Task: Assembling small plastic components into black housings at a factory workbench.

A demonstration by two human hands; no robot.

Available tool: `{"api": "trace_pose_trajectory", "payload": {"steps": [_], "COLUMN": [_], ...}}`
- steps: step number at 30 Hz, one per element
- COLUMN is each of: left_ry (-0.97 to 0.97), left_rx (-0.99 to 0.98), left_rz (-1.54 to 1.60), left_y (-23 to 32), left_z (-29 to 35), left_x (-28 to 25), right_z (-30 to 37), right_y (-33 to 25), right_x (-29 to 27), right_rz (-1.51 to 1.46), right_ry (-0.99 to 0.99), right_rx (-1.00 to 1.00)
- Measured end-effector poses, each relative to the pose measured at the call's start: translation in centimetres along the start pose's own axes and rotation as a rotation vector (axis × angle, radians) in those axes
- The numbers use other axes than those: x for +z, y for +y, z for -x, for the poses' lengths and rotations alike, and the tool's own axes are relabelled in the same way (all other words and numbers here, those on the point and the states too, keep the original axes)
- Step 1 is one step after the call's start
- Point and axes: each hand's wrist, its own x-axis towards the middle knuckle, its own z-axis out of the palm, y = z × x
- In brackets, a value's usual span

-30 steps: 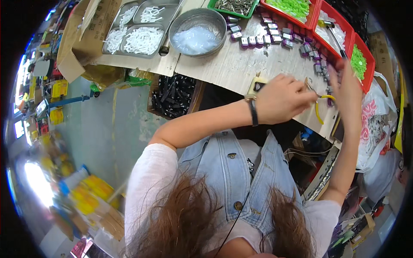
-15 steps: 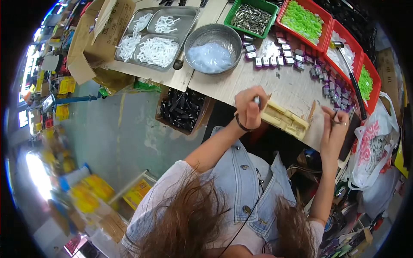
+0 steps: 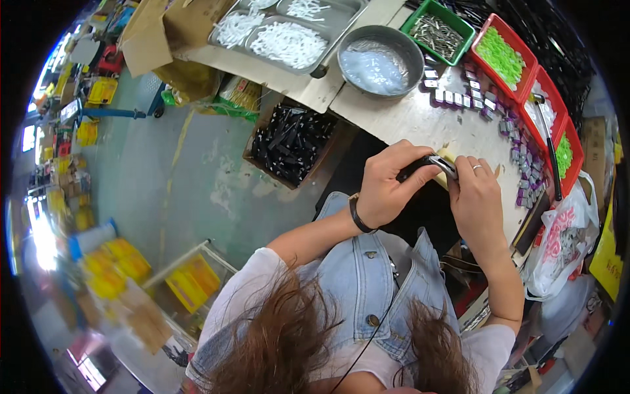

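My left hand (image 3: 386, 187) grips a slim black part with a shiny silver end (image 3: 415, 170), thumb and fingers wrapped along it. My right hand (image 3: 478, 200), wearing a ring, has its fingers closed on the silver end of the same part. The two hands meet in front of my chest at the table's near edge. Just behind them, a cream-coloured block fixture (image 3: 445, 152) is mostly hidden. Whether a smaller piece sits under the right fingertips cannot be seen.
Purple-and-silver blocks (image 3: 522, 157) lie right of the hands. Beyond stand a grey bowl (image 3: 420, 79), a green bin (image 3: 469, 33) of metal pins, red bins (image 3: 504, 84) and a hammer (image 3: 551, 148). A metal tray (image 3: 357, 10) holds white pieces. Below is a box of black parts (image 3: 292, 141).
My right hand has moved left from the table's right side to meet my left hand. The black part now shows between them. The whole view has shifted, bringing the table further right.
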Motion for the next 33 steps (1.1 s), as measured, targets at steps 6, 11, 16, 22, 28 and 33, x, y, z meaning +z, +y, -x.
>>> {"api": "trace_pose_trajectory", "payload": {"steps": [6,11,16,22,28,33], "left_ry": [-0.37,-0.456,0.215,0.814,0.062,-0.251], "left_rx": [-0.759,-0.915,-0.663,0.092,0.544,0.08], "left_rz": [0.607,0.7,-0.225,-0.657,-0.559,-1.37], "left_y": [0.3,-3.2,-20.0,-22.7,2.0,-10.6], "left_z": [0.4,2.1,4.9,4.3,-18.6,-38.2], "left_x": [-5.1,-11.2,-20.6,-20.2,-8.9,-5.3], "right_z": [-0.3,-2.7,-3.3,4.8,11.4,11.6], "right_y": [-0.6,-3.0,-0.7,8.8,13.2,13.6], "right_x": [2.5,5.7,3.5,1.2,2.5,3.7], "right_rz": [-0.154,-0.15,-0.143,0.177,0.303,0.323], "right_ry": [-0.207,-0.247,-0.024,0.064,0.13,0.267], "right_rx": [-0.046,-0.295,0.088,0.377,0.456,0.399]}}
